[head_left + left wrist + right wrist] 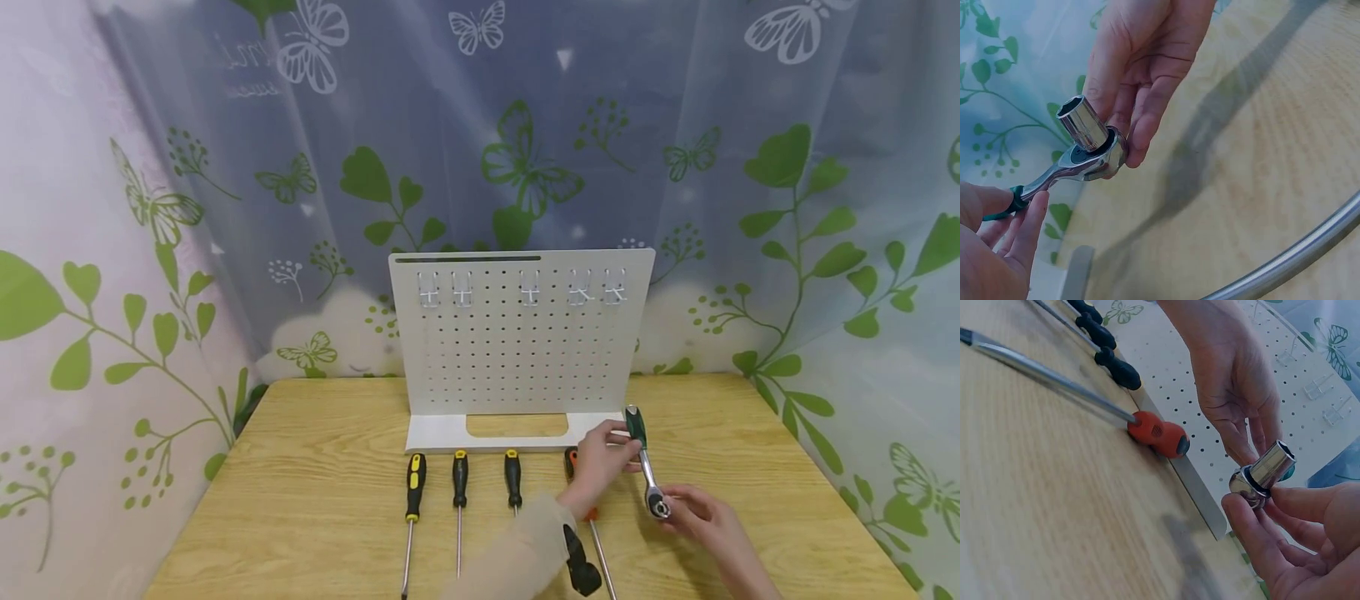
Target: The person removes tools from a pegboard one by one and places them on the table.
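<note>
A ratchet wrench point(647, 471) with a green handle is held raised between both hands, tilted, with a chrome socket point(1083, 124) standing on its head. My left hand point(603, 458) pinches the wrench by the green handle end, thumb on one side and fingers on the other. At the other end, my right hand point(705, 521) pinches the ratchet head. The right wrist view shows the right thumb and fingertips point(1241, 512) around that head, just below the socket. Part of the green handle is hidden behind the socket there.
A white pegboard point(525, 350) with several clear hooks point(530, 289) stands at the back of the wooden table point(322, 483). Before it lie yellow-and-black screwdrivers point(415, 487) in a row. An orange-handled screwdriver point(1157, 432) lies partly under the left forearm. Patterned curtains surround the table.
</note>
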The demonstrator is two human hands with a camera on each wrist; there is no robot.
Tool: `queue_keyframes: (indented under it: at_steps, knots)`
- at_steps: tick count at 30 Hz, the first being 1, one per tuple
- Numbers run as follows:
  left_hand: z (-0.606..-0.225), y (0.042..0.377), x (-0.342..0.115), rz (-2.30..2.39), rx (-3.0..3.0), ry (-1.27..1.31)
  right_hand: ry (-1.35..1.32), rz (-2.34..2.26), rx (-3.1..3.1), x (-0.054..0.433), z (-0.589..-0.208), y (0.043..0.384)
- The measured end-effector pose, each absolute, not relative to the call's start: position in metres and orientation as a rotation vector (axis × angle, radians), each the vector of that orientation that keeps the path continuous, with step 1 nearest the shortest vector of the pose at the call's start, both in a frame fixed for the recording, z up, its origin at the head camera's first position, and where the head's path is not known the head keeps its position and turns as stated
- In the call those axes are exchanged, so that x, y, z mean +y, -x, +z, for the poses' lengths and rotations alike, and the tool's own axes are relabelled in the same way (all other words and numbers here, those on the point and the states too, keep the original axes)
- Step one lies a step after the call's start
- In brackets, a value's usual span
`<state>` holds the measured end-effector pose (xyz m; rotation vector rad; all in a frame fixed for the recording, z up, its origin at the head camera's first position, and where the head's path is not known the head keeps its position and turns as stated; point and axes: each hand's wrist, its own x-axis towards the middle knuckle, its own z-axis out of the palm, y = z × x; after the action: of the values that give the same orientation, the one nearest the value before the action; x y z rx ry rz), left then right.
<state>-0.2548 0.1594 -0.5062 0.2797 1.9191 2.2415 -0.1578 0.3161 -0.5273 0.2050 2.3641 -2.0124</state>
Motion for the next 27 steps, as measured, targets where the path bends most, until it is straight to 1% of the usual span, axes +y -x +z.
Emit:
queue_keyframes:
  at_steps: [5, 14, 16, 27]
  knots:
    - [-0.515, 0.245, 0.164, 2.232, 1.921, -0.238, -0.162, -1.943, 2.346, 0.326, -0.536, 0.152]
    - [-0.529, 0.232, 0.173, 2.126, 2.073, -0.181, -0.239, -1.792, 2.327, 0.335, -0.536, 0.144]
    - [-0.532, 0.230, 0.175, 2.103, 2.095, -0.169, -0.219, -1.750, 2.360, 0.336, -0.536, 0.142]
    - [-0.536, 0.223, 0.179, 2.079, 2.137, -0.120, -0.247, -1.585, 2.476, 0.336, -0.539, 0.145]
